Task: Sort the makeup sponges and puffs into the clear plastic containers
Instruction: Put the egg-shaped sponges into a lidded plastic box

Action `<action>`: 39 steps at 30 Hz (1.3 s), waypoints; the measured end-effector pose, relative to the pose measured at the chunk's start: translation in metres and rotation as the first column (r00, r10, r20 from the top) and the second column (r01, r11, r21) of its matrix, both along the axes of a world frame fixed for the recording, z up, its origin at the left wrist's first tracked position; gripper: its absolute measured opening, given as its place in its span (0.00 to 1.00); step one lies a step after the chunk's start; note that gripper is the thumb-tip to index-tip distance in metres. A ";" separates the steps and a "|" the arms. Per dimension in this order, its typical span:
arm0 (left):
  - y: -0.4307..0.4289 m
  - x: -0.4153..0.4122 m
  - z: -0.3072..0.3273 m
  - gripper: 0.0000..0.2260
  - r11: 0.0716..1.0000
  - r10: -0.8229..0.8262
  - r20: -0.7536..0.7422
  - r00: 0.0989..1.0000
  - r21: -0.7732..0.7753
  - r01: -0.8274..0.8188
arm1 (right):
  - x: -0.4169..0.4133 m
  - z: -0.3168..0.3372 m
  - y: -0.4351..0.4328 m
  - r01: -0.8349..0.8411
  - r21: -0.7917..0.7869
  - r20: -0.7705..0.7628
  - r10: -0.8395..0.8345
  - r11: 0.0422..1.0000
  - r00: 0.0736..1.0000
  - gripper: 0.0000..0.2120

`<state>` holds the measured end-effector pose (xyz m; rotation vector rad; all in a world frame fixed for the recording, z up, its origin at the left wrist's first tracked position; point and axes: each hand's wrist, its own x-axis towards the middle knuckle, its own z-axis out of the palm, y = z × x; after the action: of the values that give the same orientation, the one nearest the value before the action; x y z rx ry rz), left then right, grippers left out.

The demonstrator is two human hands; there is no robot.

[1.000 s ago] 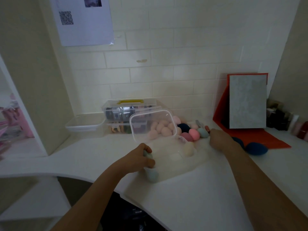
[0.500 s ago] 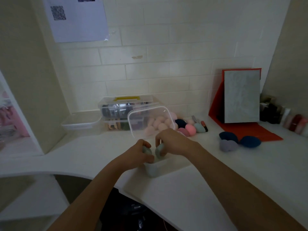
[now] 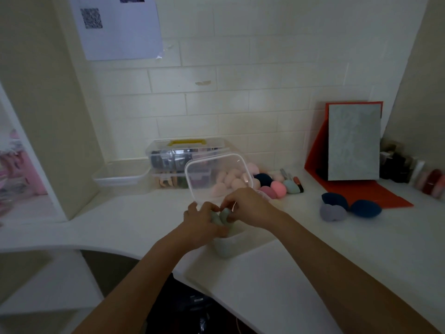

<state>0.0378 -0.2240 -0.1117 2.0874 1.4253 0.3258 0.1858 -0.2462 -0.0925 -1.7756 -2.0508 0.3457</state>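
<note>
A clear plastic container (image 3: 231,247) sits on the white counter in front of me, its lid (image 3: 218,174) hinged up behind it. Both hands meet over its near left corner. My left hand (image 3: 204,225) grips a pale green sponge (image 3: 215,219). My right hand (image 3: 248,207) pinches a second pale green sponge (image 3: 225,215) right beside it. More green sponges show through the container's front wall. Behind the lid lie several pink, navy and mint sponges (image 3: 277,188). Two navy sponges (image 3: 364,208) and a lilac one (image 3: 333,212) lie to the right.
A clear storage case with a yellow handle (image 3: 185,150) stands at the wall, an empty clear tray (image 3: 122,175) to its left. A red folder holding a grey board (image 3: 352,145) leans at the right, with small bottles (image 3: 409,169) beyond. The counter edge curves at lower left.
My right hand came back from the sponge pile behind the lid with a green sponge and now meets my left hand over the container's corner. The view has shifted slightly.
</note>
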 end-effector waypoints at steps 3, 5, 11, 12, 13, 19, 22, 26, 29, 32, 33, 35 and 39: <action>-0.012 0.003 0.005 0.33 0.979 0.127 -0.042 0.991 0.167 -0.118 | 0.000 -0.005 0.001 0.025 0.007 -0.047 -0.025 1.000 0.999 0.13; -0.014 0.004 0.006 0.33 0.932 0.157 -0.130 0.979 0.347 -0.103 | -0.001 -0.005 0.004 0.054 0.003 -0.076 -0.054 0.999 0.996 0.12; 0.000 0.002 0.006 0.19 0.914 -0.230 -0.091 0.969 0.321 0.247 | 0.002 0.002 0.011 0.094 -0.084 -0.005 -0.095 0.992 0.995 0.11; 0.001 0.000 0.005 0.18 0.913 -0.269 -0.072 0.961 0.298 0.278 | 0.001 0.003 0.011 0.092 -0.105 -0.012 -0.094 0.990 0.995 0.11; 0.002 -0.001 0.004 0.18 0.906 -0.292 -0.086 0.953 0.293 0.304 | 0.002 0.002 0.011 0.085 -0.123 -0.027 -0.089 0.989 0.996 0.11; 0.006 -0.004 0.000 0.28 0.883 -0.334 -0.179 0.925 0.283 0.374 | 0.034 0.011 0.013 0.072 -0.020 -0.191 -0.075 0.997 0.979 0.08; 0.006 -0.004 0.001 0.29 0.880 -0.350 -0.204 0.914 0.262 0.395 | 0.064 0.012 0.022 0.434 0.250 -0.319 -0.350 0.865 0.881 0.09; 0.006 -0.004 0.002 0.29 0.884 -0.356 -0.201 0.913 0.246 0.398 | 0.113 -0.022 0.034 0.601 0.231 -0.177 -0.574 0.765 0.799 0.18; 0.006 -0.004 0.002 0.28 0.884 -0.359 -0.204 0.911 0.237 0.402 | 0.131 -0.053 0.038 0.577 0.144 0.005 -0.584 0.804 0.812 0.23; 0.006 -0.004 0.002 0.29 0.886 -0.362 -0.199 0.911 0.233 0.402 | 0.135 -0.062 0.039 0.585 0.178 0.042 -0.601 0.791 0.798 0.23; 0.005 -0.004 0.003 0.29 0.885 -0.361 -0.199 0.911 0.234 0.402 | 0.135 -0.062 0.040 0.605 0.200 0.032 -0.622 0.771 0.783 0.21; 0.005 -0.005 0.003 0.29 0.886 -0.359 -0.204 0.911 0.232 0.401 | 0.135 -0.060 0.040 0.624 0.229 -0.010 -0.639 0.747 0.769 0.17; 0.005 -0.004 0.004 0.29 0.884 -0.358 -0.221 0.907 0.232 0.405 | 0.138 -0.059 0.038 0.647 0.244 -0.109 -0.642 0.723 0.759 0.13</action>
<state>0.0333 -0.2191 -0.1079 2.6205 1.0637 0.1916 0.3237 -0.2079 -0.1514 -2.1450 -1.2495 -0.1277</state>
